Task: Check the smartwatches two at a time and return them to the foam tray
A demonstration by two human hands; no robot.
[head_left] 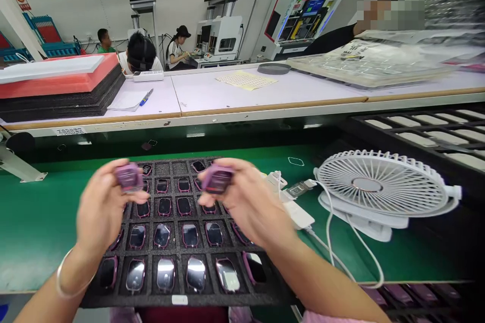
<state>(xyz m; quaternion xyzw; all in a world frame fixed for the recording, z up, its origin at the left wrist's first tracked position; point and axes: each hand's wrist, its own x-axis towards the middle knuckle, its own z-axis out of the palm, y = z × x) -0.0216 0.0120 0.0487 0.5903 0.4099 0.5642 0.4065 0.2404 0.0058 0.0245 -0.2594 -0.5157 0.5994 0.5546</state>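
My left hand [100,202] pinches a purple smartwatch case [129,177] between thumb and fingers, over the back left of a black foam tray [179,287]. In my right hand [252,199] is another purple smartwatch case [219,179], held over the tray's back right. Both held cases are somewhat blurred. Rows of compartments in the tray hold many purple-framed watches with dark glossy screens, such as this front-row watch [196,273]. At least one back-row compartment [163,168] has no watch in it. My hands and forearms cover some compartments on both sides.
A white fan [382,186] stands on the green bench [45,212] at right, beside white adapters and cables [299,213]. A raised shelf [197,98] carries foam sheets [56,83] and plastic-wrapped trays [364,63]. A co-worker's arm [337,38] reaches in at back right.
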